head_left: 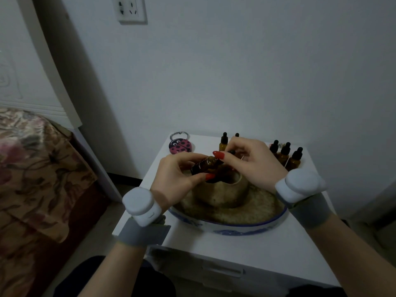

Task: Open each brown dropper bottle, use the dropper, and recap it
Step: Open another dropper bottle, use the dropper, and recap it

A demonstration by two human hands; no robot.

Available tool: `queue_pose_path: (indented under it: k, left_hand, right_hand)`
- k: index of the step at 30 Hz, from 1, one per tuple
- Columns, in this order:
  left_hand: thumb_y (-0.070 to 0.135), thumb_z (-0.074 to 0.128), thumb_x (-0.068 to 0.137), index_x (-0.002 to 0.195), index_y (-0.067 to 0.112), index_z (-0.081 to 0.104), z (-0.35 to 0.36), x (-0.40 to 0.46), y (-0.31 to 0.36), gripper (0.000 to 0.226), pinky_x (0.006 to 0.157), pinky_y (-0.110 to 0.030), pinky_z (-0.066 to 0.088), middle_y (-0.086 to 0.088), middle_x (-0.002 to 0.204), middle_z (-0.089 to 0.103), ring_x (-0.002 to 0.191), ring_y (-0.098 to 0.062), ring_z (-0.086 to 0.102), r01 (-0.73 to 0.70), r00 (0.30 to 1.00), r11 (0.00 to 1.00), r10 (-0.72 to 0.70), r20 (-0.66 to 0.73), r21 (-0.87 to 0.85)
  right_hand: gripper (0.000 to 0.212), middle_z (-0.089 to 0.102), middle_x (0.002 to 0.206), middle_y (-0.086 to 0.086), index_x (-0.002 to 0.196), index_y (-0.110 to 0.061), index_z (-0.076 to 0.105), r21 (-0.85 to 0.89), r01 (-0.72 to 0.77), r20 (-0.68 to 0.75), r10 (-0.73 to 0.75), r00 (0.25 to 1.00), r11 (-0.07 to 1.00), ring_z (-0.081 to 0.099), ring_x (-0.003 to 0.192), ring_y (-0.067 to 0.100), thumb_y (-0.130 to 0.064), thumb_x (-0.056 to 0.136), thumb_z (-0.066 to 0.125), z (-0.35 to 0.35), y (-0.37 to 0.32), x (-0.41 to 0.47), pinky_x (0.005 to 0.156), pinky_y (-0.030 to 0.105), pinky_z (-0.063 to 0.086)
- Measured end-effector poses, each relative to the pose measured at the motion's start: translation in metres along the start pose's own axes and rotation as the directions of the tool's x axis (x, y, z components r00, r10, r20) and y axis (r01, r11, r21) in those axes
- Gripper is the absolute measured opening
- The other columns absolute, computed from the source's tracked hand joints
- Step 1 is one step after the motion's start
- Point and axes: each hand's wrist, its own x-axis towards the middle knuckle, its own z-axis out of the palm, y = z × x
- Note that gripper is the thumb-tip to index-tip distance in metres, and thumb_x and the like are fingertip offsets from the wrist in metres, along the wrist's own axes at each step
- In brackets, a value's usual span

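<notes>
My left hand (173,174) grips a brown dropper bottle (204,166), tilted with its neck pointing up and to the right, over a tan pot (222,189). My right hand (252,163) pinches the bottle's black dropper cap (231,152) at the neck. Whether the cap is screwed on or loose is hidden by the fingers. Three capped brown bottles (286,156) stand at the back right of the white table (235,249). Two more bottles (224,142) stand behind my right hand, one mostly hidden.
A blue-and-white bowl (231,227) holds the tan pot on a gritty bed in the table's middle. A pink ladybug tin (180,146) and a coiled hair tie (180,133) lie at the back left. A floral bed (32,168) stands left; the wall is close behind.
</notes>
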Motion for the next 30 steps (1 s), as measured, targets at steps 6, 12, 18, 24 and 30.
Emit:
queue_pose_path:
  k: [6,12,18,24,30]
  left_hand:
    - [0.015,0.08,0.074,0.105,0.029,0.071,-0.001,-0.0019,0.0045,0.035,0.092,-0.04,0.054,0.009,0.101,0.071,0.098,-0.011,0.065,-0.01,0.999,1.0,0.01,0.035,0.007]
    - [0.014,0.081,0.073,0.108,0.021,0.073,-0.0004,-0.0002,0.0011,0.037,0.091,-0.043,0.054,0.003,0.101,0.073,0.097,-0.017,0.066,0.01,1.0,1.0,-0.01,0.014,-0.012]
    - [0.018,0.082,0.072,0.098,0.043,0.067,-0.0015,0.001,-0.0013,0.039,0.089,-0.043,0.055,0.009,0.098,0.072,0.097,-0.015,0.066,0.014,0.999,1.0,-0.014,-0.049,0.005]
    - [0.015,0.082,0.072,0.107,0.025,0.073,0.001,-0.0001,-0.0032,0.038,0.089,-0.042,0.055,0.005,0.101,0.072,0.097,-0.016,0.066,0.013,1.0,1.0,-0.012,-0.02,0.018]
    - [0.016,0.081,0.073,0.106,0.027,0.072,0.0013,-0.0021,0.0036,0.035,0.09,-0.04,0.054,0.009,0.1,0.072,0.097,-0.012,0.065,-0.002,1.0,1.0,0.001,0.009,0.024]
  right_hand:
    - [0.058,0.059,0.065,0.017,0.068,-0.003,0.061,-0.031,-0.023,0.006,0.023,1.0,0.999,0.056,0.061,0.028,-0.058,0.083,0.05,0.0009,-0.0013,0.0002,0.067,0.041,0.05]
    - [0.051,0.061,0.063,0.0,0.079,-0.011,0.064,0.038,-0.071,-0.006,0.071,0.997,0.997,0.059,0.06,0.016,-0.059,0.083,0.047,-0.001,-0.0013,-0.0004,0.068,0.038,0.053]
    - [0.023,0.067,0.1,0.001,0.112,-0.022,0.064,0.098,0.001,0.05,-0.005,0.999,0.995,0.066,0.087,0.015,-0.016,0.09,0.065,-0.0018,0.0016,-0.0003,0.078,0.03,0.057]
    - [0.018,0.068,0.089,-0.002,0.094,-0.014,0.068,-0.002,-0.025,-0.01,0.025,1.0,1.0,0.065,0.087,0.011,-0.029,0.089,0.062,0.0026,0.0016,-0.0001,0.084,0.035,0.056]
    - [0.053,0.064,0.07,0.012,0.076,-0.008,0.066,-0.06,-0.044,-0.011,0.044,0.999,0.997,0.062,0.068,0.024,-0.057,0.085,0.049,0.0025,-0.0029,-0.0017,0.071,0.041,0.053]
